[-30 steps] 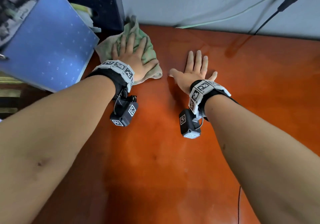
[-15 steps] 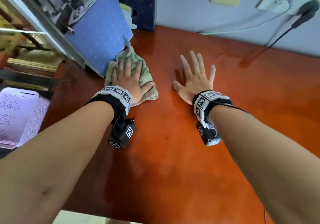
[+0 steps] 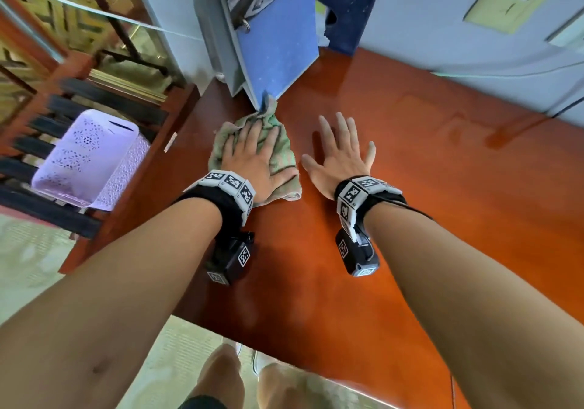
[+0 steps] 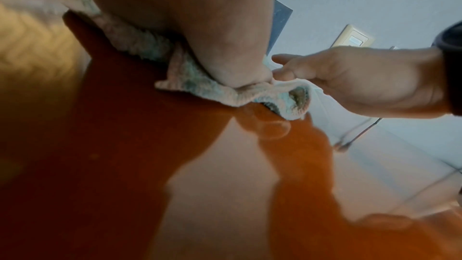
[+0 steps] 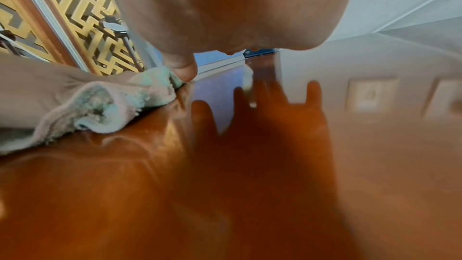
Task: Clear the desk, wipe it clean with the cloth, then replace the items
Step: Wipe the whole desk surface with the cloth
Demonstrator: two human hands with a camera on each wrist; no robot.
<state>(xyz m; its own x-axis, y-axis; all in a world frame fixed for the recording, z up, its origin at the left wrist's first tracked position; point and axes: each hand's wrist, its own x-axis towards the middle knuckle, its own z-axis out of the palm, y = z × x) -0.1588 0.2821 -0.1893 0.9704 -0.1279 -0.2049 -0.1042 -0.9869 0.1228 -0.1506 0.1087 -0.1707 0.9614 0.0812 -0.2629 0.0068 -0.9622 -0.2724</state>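
A green-and-beige cloth (image 3: 284, 159) lies on the glossy orange-brown desk (image 3: 426, 187), near its left side. My left hand (image 3: 254, 156) presses flat on the cloth, fingers straight; the left wrist view shows the palm's heel on the cloth (image 4: 225, 92). My right hand (image 3: 341, 152) is just right of the cloth, fingers spread and straight, holding nothing. In the left wrist view the right hand (image 4: 362, 82) hovers slightly above the desk. The cloth's far tip touches the corner of a standing blue binder (image 3: 278, 45).
A dark blue box (image 3: 347, 7) stands behind the binder against the wall. Cables (image 3: 505, 73) run along the desk's back right edge. Left of the desk, a lilac basket (image 3: 85, 159) sits on a dark slatted seat. The desk's front edge (image 3: 284, 358) is near my legs.
My left hand has dragged the cloth from the back corner toward me along the desk's left side. The right hand came back alongside it and spread its fingers.
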